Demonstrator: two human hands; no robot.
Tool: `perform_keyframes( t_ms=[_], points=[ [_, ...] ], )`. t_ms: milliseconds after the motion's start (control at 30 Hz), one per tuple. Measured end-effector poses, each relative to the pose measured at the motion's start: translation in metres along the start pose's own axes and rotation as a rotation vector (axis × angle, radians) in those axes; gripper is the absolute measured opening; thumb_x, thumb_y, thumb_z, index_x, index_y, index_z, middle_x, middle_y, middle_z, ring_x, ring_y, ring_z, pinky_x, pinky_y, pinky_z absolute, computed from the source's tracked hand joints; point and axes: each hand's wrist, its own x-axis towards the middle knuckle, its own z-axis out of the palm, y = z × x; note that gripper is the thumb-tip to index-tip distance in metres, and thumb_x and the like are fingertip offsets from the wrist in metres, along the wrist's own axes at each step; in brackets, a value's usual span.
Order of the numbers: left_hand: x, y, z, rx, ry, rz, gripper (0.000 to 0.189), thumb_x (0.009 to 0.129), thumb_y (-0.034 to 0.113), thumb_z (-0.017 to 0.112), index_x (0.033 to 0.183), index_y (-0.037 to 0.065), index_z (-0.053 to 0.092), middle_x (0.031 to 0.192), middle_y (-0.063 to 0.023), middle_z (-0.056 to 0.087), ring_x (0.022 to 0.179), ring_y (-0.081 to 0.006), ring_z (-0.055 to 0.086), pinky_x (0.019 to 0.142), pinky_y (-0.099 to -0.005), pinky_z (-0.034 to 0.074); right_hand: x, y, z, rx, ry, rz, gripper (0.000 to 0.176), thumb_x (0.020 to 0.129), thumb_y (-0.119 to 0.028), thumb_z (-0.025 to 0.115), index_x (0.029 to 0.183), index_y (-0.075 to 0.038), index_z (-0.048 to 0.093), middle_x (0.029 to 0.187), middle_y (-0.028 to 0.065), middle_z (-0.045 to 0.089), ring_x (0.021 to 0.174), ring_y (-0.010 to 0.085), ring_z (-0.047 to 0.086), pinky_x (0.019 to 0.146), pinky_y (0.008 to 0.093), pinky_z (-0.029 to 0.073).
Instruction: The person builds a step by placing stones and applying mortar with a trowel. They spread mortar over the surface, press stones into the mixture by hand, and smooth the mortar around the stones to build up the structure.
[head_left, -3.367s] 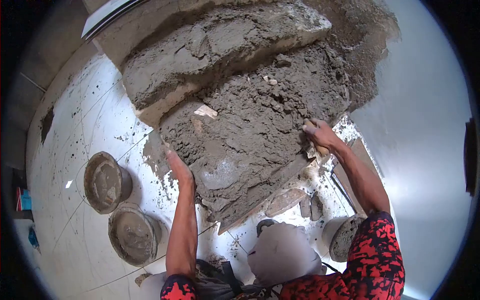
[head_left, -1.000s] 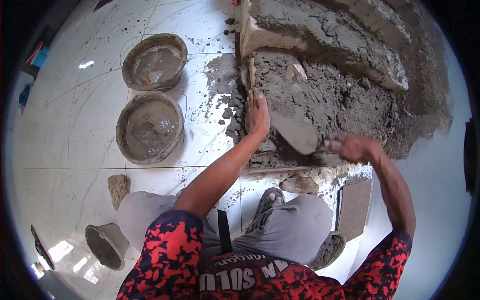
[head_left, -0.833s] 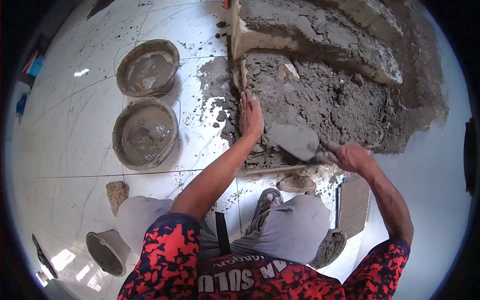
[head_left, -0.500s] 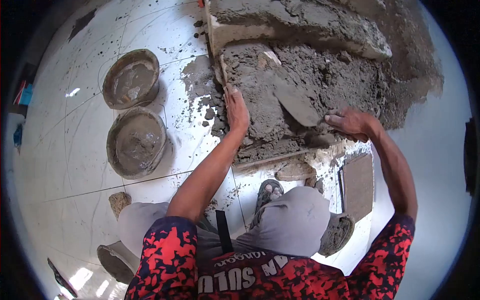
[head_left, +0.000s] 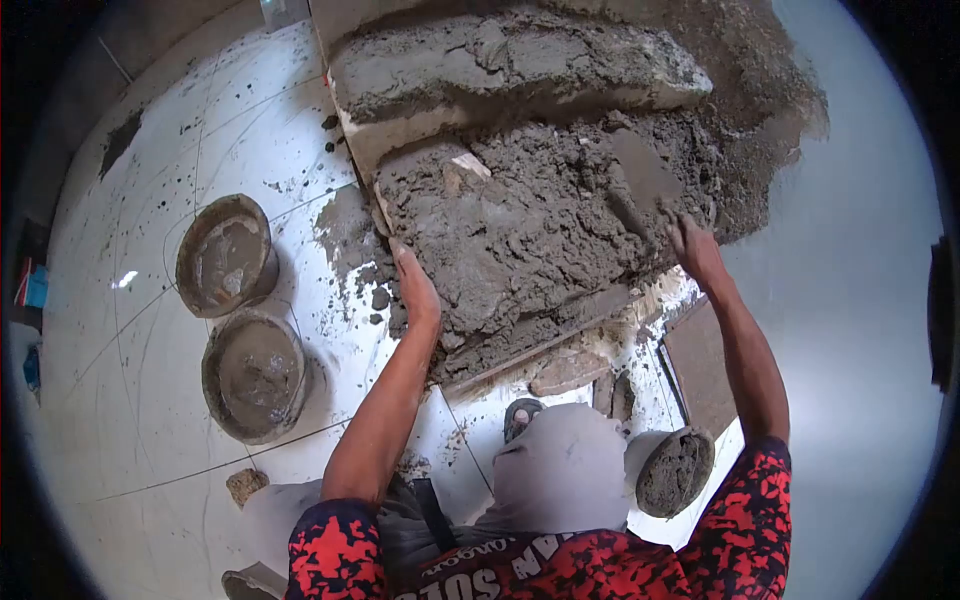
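1. While your left hand (head_left: 416,285) stays at the left edge of the wet mortar (head_left: 500,230), your right hand (head_left: 690,243) has carried the trowel (head_left: 645,168) from the middle of the bed toward the wall end.
2. Your right fingers are closed around the trowel's handle, which they mostly hide. The blade lies on the mortar just beyond them, tilted up and to the left; I cannot tell how hard it presses.
3. Your left hand holds no tool. Its fingers are pressed together and laid along the mortar's side, against or just beside the thin edge strip (head_left: 382,208); the exact contact is unclear.
4. The two hands are farther apart now, so the blade's work seems to fall on the rough mortar near your right hand, while the smoother patch lies nearer your left.
5. The mortar spreads between your hands, with a pale chip (head_left: 472,165) beyond your left fingertips and the front board (head_left: 530,345) running between and nearer you than both hands.
6. Left of your left hand, two buckets (head_left: 228,256) (head_left: 254,376) stand on the tiles. Nearer you than your right hand are a brown panel (head_left: 702,360) and another bucket (head_left: 676,472) holding mortar.
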Motion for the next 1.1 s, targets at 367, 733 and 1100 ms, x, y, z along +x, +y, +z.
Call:
perform_keyframes(
  t_ms=[367,733,1100],
  points=[
    [-0.002,0.003,-0.001,-0.061,-0.018,-0.032,0.074,0.095,0.057,0.024,0.143,0.000,0.021,0.144,-0.0130,0.031,0.130,-0.0234,0.033,0.108,-0.0321,0.022,0.068,-0.018,0.024,-0.210,-0.018,0.019,0.024,0.089,-0.024,0.047,0.101,-0.003,0.050,0.086,0.0257,0.063,0.082,0.0425,0.062,0.069,0.0512,0.047],
    [-0.026,0.043,0.006,-0.115,-0.011,-0.097,0.067,0.097,0.050,0.026,0.141,0.000,0.027,0.142,-0.0121,0.035,0.127,-0.0240,0.037,0.107,-0.0319,0.025,0.079,-0.023,0.022,0.012,-0.130,-0.222,0.034,0.093,-0.035,0.043,0.109,-0.005,0.046,0.086,0.0257,0.062,0.081,0.0435,0.059,0.069,0.0526,0.046],
    [-0.019,0.035,-0.001,-0.283,-0.053,-0.136,0.060,0.096,0.048,0.032,0.137,0.005,0.037,0.136,-0.0089,0.042,0.122,-0.0251,0.042,0.103,-0.0347,0.031,0.087,0.065,0.021,-0.062,-0.020,0.081,0.033,0.092,-0.025,0.040,0.120,-0.008,0.041,0.084,0.0236,0.062,0.081,0.0410,0.062,0.071,0.0519,0.048]
  ],
)
